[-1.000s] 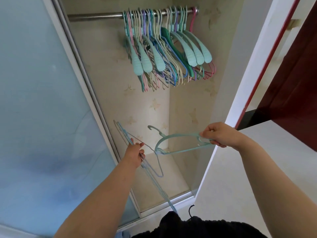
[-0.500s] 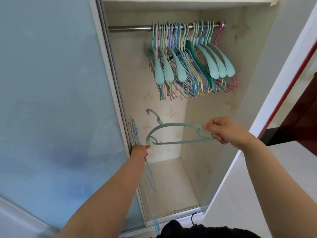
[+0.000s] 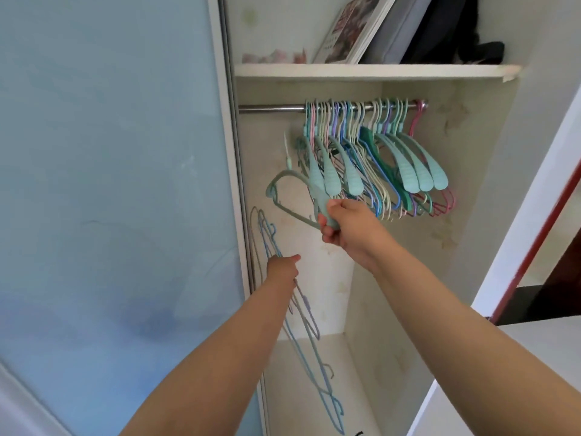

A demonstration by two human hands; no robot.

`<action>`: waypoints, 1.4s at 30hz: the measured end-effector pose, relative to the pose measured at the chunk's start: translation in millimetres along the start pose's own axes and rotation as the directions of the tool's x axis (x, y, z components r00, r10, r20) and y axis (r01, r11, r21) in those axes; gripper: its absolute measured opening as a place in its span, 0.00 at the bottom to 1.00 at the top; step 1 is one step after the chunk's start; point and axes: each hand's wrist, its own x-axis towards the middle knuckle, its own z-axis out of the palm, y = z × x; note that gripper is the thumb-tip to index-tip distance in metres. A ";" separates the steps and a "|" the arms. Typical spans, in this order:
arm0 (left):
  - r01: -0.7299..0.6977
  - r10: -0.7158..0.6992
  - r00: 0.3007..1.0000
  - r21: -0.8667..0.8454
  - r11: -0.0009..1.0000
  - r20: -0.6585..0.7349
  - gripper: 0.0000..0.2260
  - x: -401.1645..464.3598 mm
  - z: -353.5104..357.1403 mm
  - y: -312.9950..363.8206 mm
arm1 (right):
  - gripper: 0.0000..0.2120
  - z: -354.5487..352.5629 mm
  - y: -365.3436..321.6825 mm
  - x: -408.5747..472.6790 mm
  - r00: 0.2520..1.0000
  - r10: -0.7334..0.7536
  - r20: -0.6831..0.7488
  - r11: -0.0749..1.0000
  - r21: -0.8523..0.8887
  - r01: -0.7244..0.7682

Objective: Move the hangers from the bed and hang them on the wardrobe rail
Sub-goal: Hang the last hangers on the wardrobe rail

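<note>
Wardrobe rail runs bare at upper centre, above and left of the right hand, whose fingers clasp a teal hanger lying tilted, while the left hand grips thin wire hangers lower down.

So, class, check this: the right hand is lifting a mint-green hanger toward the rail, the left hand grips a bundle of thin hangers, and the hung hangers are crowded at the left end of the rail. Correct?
Not quite. The head view shows the hung hangers crowded at the right end of the rail; its left end is bare. The rest holds: the right hand lifts the mint-green hanger, and the left hand grips the thin hangers.
</note>
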 end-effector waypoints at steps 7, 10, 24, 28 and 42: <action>-0.117 0.120 0.992 -0.085 0.989 0.029 0.12 -10.4 3.9 23.3 | 0.08 21.8 -27.5 65.7 0.999 -0.024 -0.043 0.969 0.244 0.034; -0.151 0.153 0.988 -0.057 0.987 0.026 0.17 -13.2 -1.0 35.1 | 0.07 28.3 -32.0 94.4 0.997 0.049 -0.053 0.968 0.250 -0.034; -0.174 0.199 0.973 -0.195 0.965 0.118 0.12 -18.5 -22.3 67.4 | 0.13 10.0 -2.3 132.4 0.962 0.184 -0.203 0.956 0.266 -0.126; -0.150 0.184 0.976 -0.246 0.957 0.119 0.12 -20.4 -21.1 69.6 | 0.18 -6.3 7.0 119.5 0.949 0.220 -0.228 0.973 0.125 -0.195; -0.006 0.071 0.988 -0.418 0.909 0.140 0.12 -9.5 3.5 32.1 | 0.23 -43.2 123.7 31.5 0.595 0.760 0.263 0.650 -0.279 -0.707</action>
